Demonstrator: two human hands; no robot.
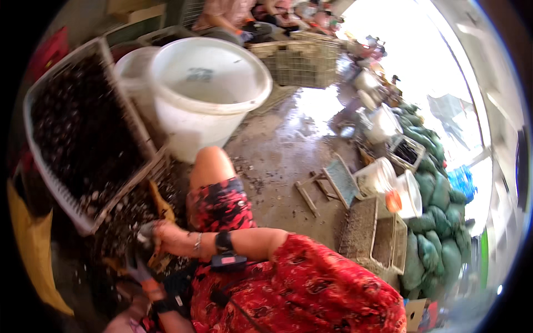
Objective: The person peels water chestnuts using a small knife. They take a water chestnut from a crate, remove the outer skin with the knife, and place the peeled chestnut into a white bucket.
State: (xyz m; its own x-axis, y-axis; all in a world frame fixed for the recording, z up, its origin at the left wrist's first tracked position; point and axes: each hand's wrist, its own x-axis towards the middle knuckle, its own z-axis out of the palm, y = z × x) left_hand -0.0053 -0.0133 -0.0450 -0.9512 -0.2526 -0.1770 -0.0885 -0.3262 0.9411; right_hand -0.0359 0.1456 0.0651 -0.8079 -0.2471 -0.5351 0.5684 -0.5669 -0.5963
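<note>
My right hand, with a chain bracelet and a black strapped device at the wrist, reaches leftward over loose shells. Its fingers are bent closed around something small and greyish, too blurred to name. Just below it is my left hand, in a greyish covering with orange near the wrist; motion smears its fingers. The two hands are close together, and I cannot tell whether they touch. Under and around them lies a heap of shells and fragments. Beside it, a pale plastic crate holds many dark, rounded shellfish.
A big white tub stands beyond my knee. On the wet floor are a folding stool, white buckets and a dirty crate. Green sacks line the right side. Other people sit at the back near a wire-sided crate.
</note>
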